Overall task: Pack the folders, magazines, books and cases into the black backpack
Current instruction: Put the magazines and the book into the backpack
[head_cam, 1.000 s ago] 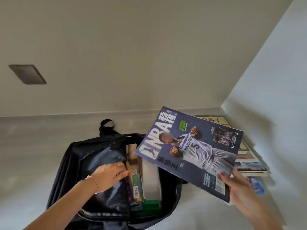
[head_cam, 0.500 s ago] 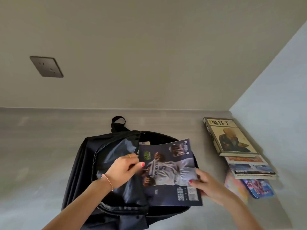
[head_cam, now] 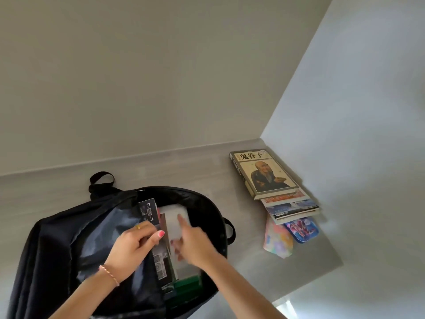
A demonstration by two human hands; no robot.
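Observation:
The black backpack (head_cam: 57,249) lies open on the table. The dark NBA magazine (head_cam: 148,210) stands on edge inside it, next to a white book (head_cam: 174,219) and a green item (head_cam: 186,286). My left hand (head_cam: 135,247) grips the backpack's front flap, its thumb against the magazine. My right hand (head_cam: 195,240) is inside the opening, blurred, with its fingers spread on the white book and nothing held. By the right wall lies a beige book (head_cam: 264,173) on top of thin magazines (head_cam: 292,208), then a blue tin case (head_cam: 303,229) and a pastel pouch (head_cam: 277,240).
The grey table (head_cam: 207,171) meets walls at the back and at the right. Its front right edge (head_cam: 322,272) runs just below the pouch. The backpack's top handle (head_cam: 101,178) points toward the back wall.
The magazine went from my right hand down into the backpack and now stands between the flap and the books. My right hand let go of it and moved onto the white book.

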